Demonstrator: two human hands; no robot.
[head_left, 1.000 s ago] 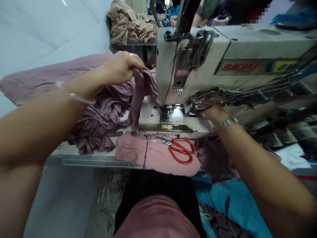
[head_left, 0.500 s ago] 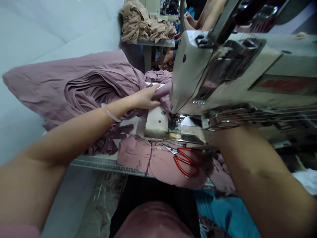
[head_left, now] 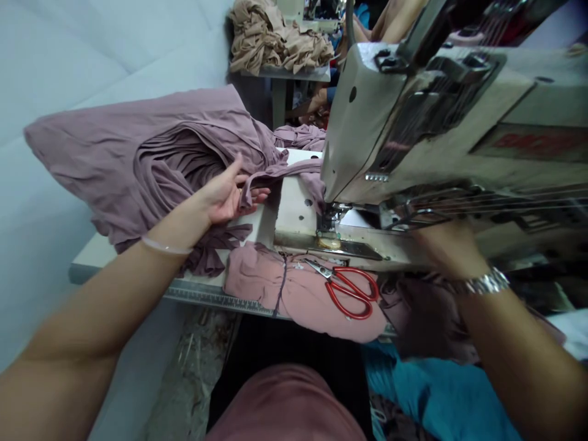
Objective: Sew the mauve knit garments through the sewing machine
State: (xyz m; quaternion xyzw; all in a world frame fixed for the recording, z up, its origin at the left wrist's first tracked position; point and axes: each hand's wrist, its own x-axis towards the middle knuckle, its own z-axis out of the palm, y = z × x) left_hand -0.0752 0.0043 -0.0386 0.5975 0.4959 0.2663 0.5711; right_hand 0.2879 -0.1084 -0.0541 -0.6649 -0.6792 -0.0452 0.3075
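My left hand (head_left: 226, 196) lies on the table beside the sewing machine (head_left: 441, 128), its fingers curled round a narrow strip of mauve fabric (head_left: 280, 173) that runs to the needle area (head_left: 328, 223). A big heap of the same mauve fabric (head_left: 147, 153) sits behind that hand. My right hand (head_left: 448, 248), with a metal watch on the wrist, reaches under the machine's arm; its fingers are blurred and hidden. Red-handled scissors (head_left: 350, 291) rest on a pink cloth (head_left: 294, 297) at the table's front edge.
A pile of beige fabric (head_left: 275, 40) sits on another table at the back, where another person's arm shows. Blue cloth (head_left: 427, 392) lies low on the right. A ruler strip (head_left: 206, 297) lines the table's front edge. A pale wall is on the left.
My left hand has pulled back to the left from the machine, drawing the mauve strip out with it. My right hand has drawn out to the right from under the machine's arm, so the watch shows again.
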